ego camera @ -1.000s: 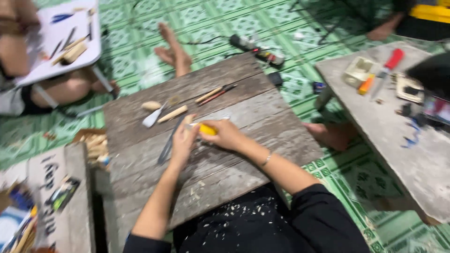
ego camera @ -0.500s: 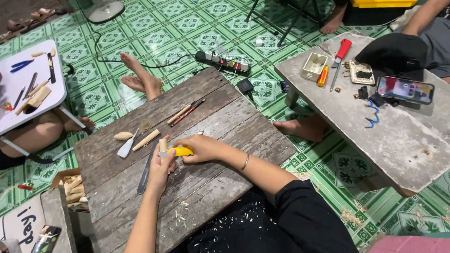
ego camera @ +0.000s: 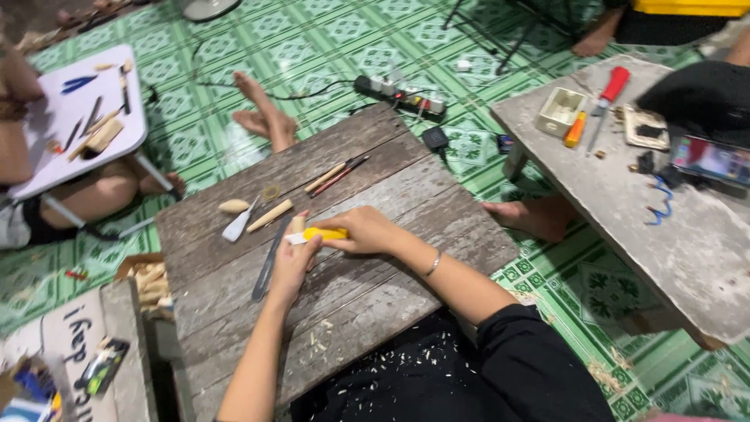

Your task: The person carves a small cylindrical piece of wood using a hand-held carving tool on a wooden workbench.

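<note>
The right hand (ego camera: 366, 231) has its fingers curled tight around a yellow-handled knife (ego camera: 320, 234), whose short blade is mostly hidden against the left hand (ego camera: 293, 262). The left fingers pinch a small piece of wood (ego camera: 298, 225), only its pale tip showing. Both hands rest over the plank table (ego camera: 391, 195), with a long dark file (ego camera: 269, 261) just beside them and wood shavings (ego camera: 319, 336) nearer the body.

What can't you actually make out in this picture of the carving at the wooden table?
- The small wooden piece in the left hand: head view, mostly covered by the fingers, shape unclear.
- The yellow-handled knife in the right hand: handle wrapped by the hand, blade tip too small to read.
- The person's elbows and lap: cut off by the bottom edge.
</note>
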